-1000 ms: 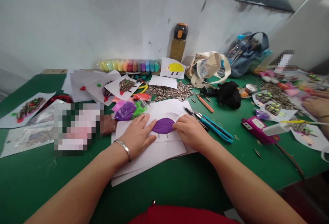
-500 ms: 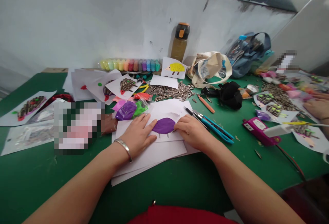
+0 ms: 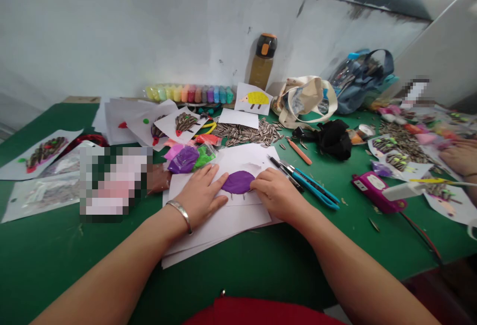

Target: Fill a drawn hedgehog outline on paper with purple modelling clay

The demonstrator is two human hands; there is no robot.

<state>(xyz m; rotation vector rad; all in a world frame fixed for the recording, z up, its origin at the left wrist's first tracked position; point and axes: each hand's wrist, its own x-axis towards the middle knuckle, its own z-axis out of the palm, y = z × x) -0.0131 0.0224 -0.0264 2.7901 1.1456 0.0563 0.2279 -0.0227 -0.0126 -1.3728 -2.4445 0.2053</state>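
A flattened oval of purple clay [image 3: 237, 182] lies on a white sheet of paper [image 3: 238, 155], with short leg strokes below it. My left hand [image 3: 201, 191] rests flat, fingers spread, on the paper's left side, its fingertips at the oval's left edge. Against the right end of the clay, my right hand [image 3: 274, 191] has its fingers bent and pressed together; their tips are partly hidden. More white sheets [image 3: 223, 235] lie beneath. Just behind the left hand are bags of purple clay [image 3: 184, 160] and green clay [image 3: 204, 156].
Sunflower seeds [image 3: 249, 132] are heaped behind the paper. To the right lie pens [image 3: 285, 171], blue scissors [image 3: 315, 188], an orange pencil-like tool [image 3: 300, 151] and a magenta power strip [image 3: 378, 191]. A bottle [image 3: 262, 64] stands by the wall. Another person's hand [image 3: 460, 156] is at far right.
My right hand has shifted very slightly left along the clay's right edge. My left hand stays in place; the whole view has moved a little.
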